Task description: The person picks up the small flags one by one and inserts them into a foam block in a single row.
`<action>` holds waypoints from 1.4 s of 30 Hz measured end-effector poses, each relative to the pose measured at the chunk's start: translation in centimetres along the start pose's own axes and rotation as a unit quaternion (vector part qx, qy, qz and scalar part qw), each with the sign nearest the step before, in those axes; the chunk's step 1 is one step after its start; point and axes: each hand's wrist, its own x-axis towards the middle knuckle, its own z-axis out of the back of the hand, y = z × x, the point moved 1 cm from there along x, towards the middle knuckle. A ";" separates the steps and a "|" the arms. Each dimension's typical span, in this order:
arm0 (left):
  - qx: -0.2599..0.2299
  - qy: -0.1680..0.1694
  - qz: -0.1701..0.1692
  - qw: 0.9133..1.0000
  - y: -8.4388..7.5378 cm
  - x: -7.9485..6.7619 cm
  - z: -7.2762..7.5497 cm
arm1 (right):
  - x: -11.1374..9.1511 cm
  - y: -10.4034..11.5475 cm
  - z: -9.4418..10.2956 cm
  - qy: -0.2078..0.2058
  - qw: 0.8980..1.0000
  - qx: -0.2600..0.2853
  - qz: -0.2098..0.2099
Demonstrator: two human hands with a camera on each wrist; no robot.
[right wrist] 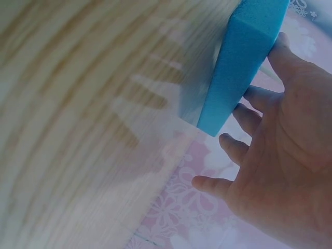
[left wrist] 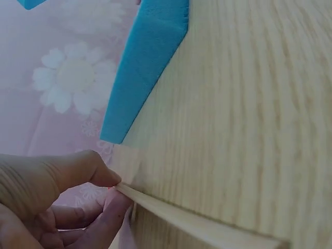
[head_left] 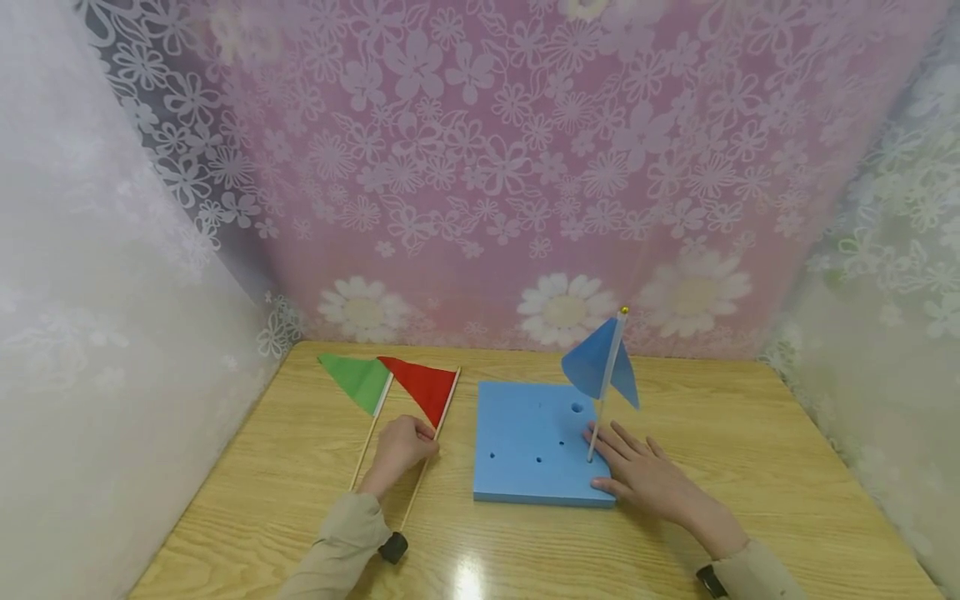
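Observation:
My left hand (head_left: 401, 454) pinches the thin wooden stick of a red triangular flag (head_left: 423, 387) just under its cloth. In the left wrist view, thumb and fingertips meet on that stick (left wrist: 176, 213). A green triangular flag (head_left: 356, 382) lies to the left, its stick partly behind the hand. Fingers spread, my right hand (head_left: 652, 483) rests at the right edge of a square blue foam board (head_left: 513, 425) that has several holes. Beside its fingertips a blue flag (head_left: 591, 365) with a gold tip stands slightly tilted in one of the holes. The right wrist view shows the fingers along the board's side (right wrist: 236, 72).
The wooden table (head_left: 750, 467) carries all of these things. A pink floral cloth (head_left: 487, 183) hangs behind its back edge, with pale patterned cloth (head_left: 892, 250) on the right side and more on the left.

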 end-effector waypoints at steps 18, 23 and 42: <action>-0.243 0.021 -0.020 0.970 -2.4 1.3 1.2 | 0.0 0.1 -0.2 0.004 1.000 0.000 -0.010; -0.294 0.005 -0.044 0.955 -3.8 1.5 1.3 | 0.0 0.1 -0.1 -0.002 1.000 -0.002 -0.007; -0.375 -0.021 -0.184 0.908 -11.9 2.1 -2.1 | -0.1 0.0 -0.1 0.003 1.000 0.008 -0.010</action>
